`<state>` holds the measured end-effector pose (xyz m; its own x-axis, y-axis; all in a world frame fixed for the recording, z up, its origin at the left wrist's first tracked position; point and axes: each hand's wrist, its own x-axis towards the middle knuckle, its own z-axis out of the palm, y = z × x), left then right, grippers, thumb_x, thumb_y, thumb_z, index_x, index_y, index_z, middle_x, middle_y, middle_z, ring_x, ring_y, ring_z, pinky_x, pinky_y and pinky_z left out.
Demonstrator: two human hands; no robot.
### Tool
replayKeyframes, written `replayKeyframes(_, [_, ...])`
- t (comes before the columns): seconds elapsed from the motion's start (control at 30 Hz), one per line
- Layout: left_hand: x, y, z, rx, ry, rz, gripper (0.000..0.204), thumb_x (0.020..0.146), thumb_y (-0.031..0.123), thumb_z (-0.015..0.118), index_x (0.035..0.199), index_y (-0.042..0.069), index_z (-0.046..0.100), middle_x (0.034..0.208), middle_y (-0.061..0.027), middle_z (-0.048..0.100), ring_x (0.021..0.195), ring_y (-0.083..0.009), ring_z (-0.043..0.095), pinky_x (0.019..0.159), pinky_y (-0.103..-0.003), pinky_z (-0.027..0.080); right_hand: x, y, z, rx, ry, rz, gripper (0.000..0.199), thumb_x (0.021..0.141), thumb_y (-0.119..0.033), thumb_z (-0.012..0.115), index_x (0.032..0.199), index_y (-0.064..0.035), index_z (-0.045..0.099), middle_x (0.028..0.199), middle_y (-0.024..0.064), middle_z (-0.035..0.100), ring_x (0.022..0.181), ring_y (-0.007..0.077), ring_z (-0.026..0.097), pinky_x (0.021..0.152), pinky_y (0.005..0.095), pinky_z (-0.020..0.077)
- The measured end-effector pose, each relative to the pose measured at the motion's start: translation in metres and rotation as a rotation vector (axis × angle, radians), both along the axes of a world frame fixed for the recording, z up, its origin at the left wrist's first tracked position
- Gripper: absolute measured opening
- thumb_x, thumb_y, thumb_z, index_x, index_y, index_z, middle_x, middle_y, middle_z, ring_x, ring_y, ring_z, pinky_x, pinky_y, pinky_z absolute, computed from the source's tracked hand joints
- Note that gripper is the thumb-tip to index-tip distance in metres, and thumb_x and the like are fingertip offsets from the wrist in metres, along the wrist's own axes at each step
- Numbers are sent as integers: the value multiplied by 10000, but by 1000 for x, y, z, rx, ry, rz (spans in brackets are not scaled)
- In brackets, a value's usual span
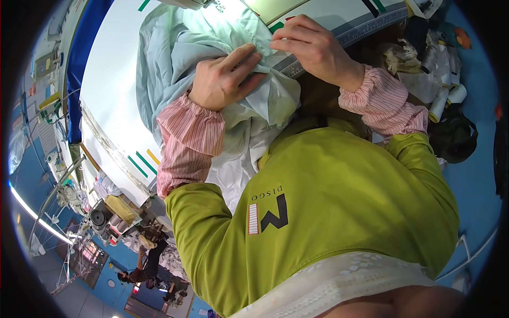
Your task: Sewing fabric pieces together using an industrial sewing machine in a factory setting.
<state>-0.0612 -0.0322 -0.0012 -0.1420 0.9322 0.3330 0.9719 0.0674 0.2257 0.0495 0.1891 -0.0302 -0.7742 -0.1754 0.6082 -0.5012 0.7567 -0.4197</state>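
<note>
A bunched heap of pale blue-green fabric (169,63) lies on the white table under a bright light, and part of it hangs over the near edge. My left hand (225,79) rests on the fabric with its fingers curled and closed on a fold. To its right, my right hand (318,50) is raised over the table edge, thumb and fingertips pinched together beside the fabric. Whatever is between those fingertips is too small to make out. Striped pink sleeve covers (191,135) wrap both forearms.
A measuring scale (366,31) runs along the table edge. Pale machine housing (188,2) shows at the top. Thread spools (439,103) and a black bag (453,137) sit at the right. Another person (151,262) is far off at lower left, near cluttered equipment (114,212).
</note>
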Motion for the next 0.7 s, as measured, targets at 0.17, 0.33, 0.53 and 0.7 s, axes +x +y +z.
replayKeyframes(0.17, [0, 0, 1, 22, 16, 1, 331, 751, 241, 775, 1021, 67, 696, 1111, -61, 666, 719, -186, 694, 555, -304, 540, -14, -10, 3, 47, 24, 44, 259, 727, -6, 651, 982, -31, 693, 1048, 32, 658, 965, 219, 608, 839, 326, 533])
replayKeyframes(0.33, [0, -1, 2, -6, -27, 0, 366, 718, 179, 797, 1045, 38, 711, 1110, -87, 691, 739, -215, 707, 606, -298, 567, -17, -8, 6, 175, -11, 43, 257, 739, -80, 649, 988, -46, 704, 1047, 16, 659, 957, 189, 610, 816, 310, 536])
replayKeyframes(0.53, [-3, 0, -2, 47, 0, -8, 291, 762, 227, 759, 993, 62, 692, 1115, -49, 662, 683, -181, 681, 548, -299, 533, -18, -8, 5, 199, -30, 29, 250, 733, -87, 646, 973, -50, 706, 1045, 7, 659, 948, 180, 609, 809, 300, 535])
replayKeyframes(0.7, [-15, 1, -4, 61, 10, 18, 259, 766, 219, 754, 979, 85, 691, 1100, -28, 665, 681, -190, 680, 547, -308, 534, -31, -7, 11, 215, 1, 23, 270, 725, -80, 637, 986, -55, 699, 1042, 4, 659, 942, 178, 610, 804, 301, 534])
